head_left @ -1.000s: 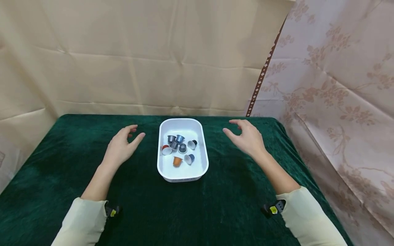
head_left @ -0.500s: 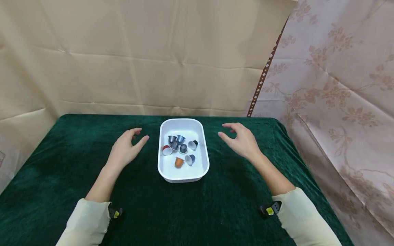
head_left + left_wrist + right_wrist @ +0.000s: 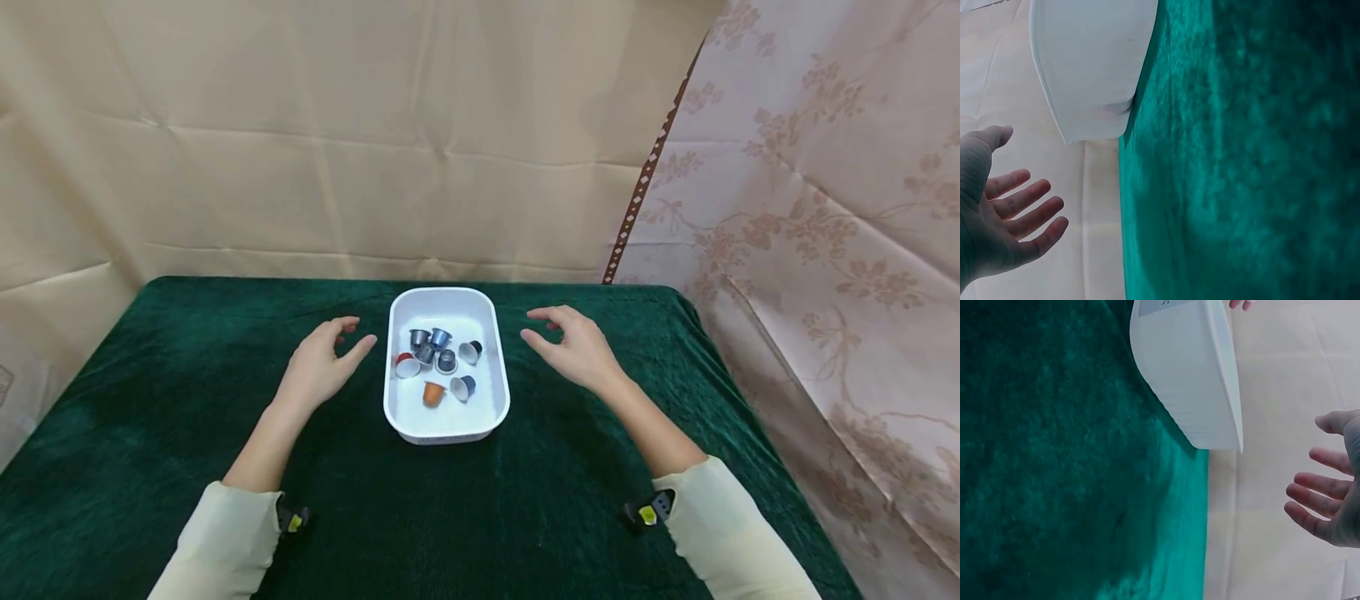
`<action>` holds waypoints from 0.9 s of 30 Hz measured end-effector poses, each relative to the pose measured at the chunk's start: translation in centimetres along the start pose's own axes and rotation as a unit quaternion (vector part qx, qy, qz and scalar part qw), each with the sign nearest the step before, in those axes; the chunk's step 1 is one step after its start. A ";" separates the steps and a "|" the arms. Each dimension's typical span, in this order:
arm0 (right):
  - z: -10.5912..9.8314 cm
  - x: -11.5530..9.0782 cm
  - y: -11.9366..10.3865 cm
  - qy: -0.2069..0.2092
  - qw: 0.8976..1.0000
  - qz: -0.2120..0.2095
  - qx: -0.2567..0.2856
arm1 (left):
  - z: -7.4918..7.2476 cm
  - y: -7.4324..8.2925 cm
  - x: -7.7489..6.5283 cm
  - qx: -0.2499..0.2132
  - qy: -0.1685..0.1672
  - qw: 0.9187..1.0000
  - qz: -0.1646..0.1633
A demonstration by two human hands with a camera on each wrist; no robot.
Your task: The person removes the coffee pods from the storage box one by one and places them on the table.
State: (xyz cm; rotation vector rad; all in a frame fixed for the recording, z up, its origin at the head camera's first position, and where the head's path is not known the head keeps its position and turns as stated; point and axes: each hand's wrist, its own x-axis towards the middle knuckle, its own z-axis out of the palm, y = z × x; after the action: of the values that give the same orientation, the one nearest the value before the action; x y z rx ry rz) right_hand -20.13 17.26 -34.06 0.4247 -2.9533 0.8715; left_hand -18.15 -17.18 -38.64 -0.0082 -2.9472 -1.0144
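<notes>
A white plastic tub (image 3: pixel 447 423) stands in the middle of the table in the head view. Several coffee capsules lie loose in it, among them an orange capsule (image 3: pixel 432 394), a red one with a pale lid (image 3: pixel 407 366), and grey and blue ones such as the dark blue capsule (image 3: pixel 463 387). My left hand (image 3: pixel 318 367) hovers left of the tub, thumb and fingers spread apart, holding nothing. On the other side my right hand (image 3: pixel 573 348) is held in the same way, also apart from the tub. Both wrist views show relaxed fingers and the tub's outer wall (image 3: pixel 1094 69).
Dark green velvet cloth (image 3: pixel 450 517) covers the table. Behind it hangs a beige curtain (image 3: pixel 375 167), with a pink floral curtain (image 3: pixel 825 250) along the right side. Each wrist carries a small black camera mount (image 3: pixel 294 521) near the sleeve.
Both hands have moved inward toward the tub, the left one rightward and the right one leftward. The tub and the capsules stay where they were.
</notes>
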 end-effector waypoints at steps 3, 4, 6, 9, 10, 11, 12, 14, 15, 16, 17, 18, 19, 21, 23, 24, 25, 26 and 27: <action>0.3 0.0 -0.1 -0.009 1.000 -0.002 0.001 | 0.3 0.2 0.0 -0.010 -0.007 1.000 -0.003; 0.4 0.0 -0.1 -0.012 1.000 -0.002 0.001 | 0.5 0.2 0.0 -0.013 -0.010 1.000 -0.005; 0.5 0.1 -0.2 -0.017 1.000 -0.001 0.002 | 0.7 0.4 0.1 -0.017 -0.015 1.000 -0.006; 0.8 0.1 -0.3 -0.024 1.000 -0.001 0.001 | 1.1 0.6 0.1 -0.019 -0.020 1.000 -0.009; 0.8 0.1 -0.3 -0.025 1.000 -0.003 0.001 | 1.2 0.6 0.1 -0.021 -0.021 1.000 -0.010; 0.9 0.1 -0.2 -0.026 1.000 -0.005 0.001 | 1.3 0.6 0.1 -0.022 -0.021 0.999 -0.011; 1.0 0.1 -0.2 -0.027 1.000 -0.007 0.000 | 1.4 0.7 0.2 -0.022 -0.020 0.999 -0.011; 1.1 0.0 -0.1 -0.028 1.000 -0.011 0.000 | 1.6 0.7 0.2 -0.024 -0.020 0.999 -0.010; 1.2 0.0 -0.1 -0.029 0.999 -0.014 0.000 | 1.7 0.7 0.2 -0.025 -0.020 0.999 -0.009; 1.3 0.0 -0.1 -0.030 0.999 -0.019 0.002 | 1.8 0.8 0.2 -0.026 -0.021 0.999 -0.007; 1.4 -0.1 -0.1 -0.032 0.999 -0.023 0.005 | 1.9 0.8 0.2 -0.028 -0.021 0.999 -0.006; 1.4 -0.1 -0.1 -0.035 0.999 -0.028 0.006 | 2.1 0.8 0.3 -0.029 -0.022 0.999 -0.006; 1.5 -0.1 -0.1 -0.037 0.999 -0.035 0.007 | 2.2 0.9 0.3 -0.031 -0.023 0.999 -0.006; 1.8 -0.1 -0.2 -0.042 0.998 -0.047 0.009 | 2.3 0.9 0.3 -0.037 -0.024 0.999 -0.007; 2.0 -0.1 -0.2 -0.048 0.997 -0.056 0.013 | 2.5 0.9 0.3 -0.042 -0.025 0.999 -0.009; 2.1 0.0 -0.2 -0.051 0.997 -0.061 0.013 | 2.5 0.9 0.3 -0.043 -0.026 0.999 -0.010; 2.1 0.0 -0.2 -0.053 0.996 -0.064 0.015 | 2.6 0.9 0.3 -0.044 -0.027 0.999 -0.011; 2.2 0.0 -0.2 -0.056 0.996 -0.066 0.018 | 2.7 0.9 0.3 -0.046 -0.029 0.998 -0.011; 2.3 -0.1 -0.2 -0.059 0.996 -0.068 0.022 | 2.8 0.9 0.3 -0.047 -0.030 0.998 -0.011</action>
State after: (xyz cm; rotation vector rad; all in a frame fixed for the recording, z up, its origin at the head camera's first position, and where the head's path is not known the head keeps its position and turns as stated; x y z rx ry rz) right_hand -19.92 15.89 -35.84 0.6946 -2.9700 0.9283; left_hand -18.54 -14.76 -40.24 -0.0067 -2.9554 -1.1758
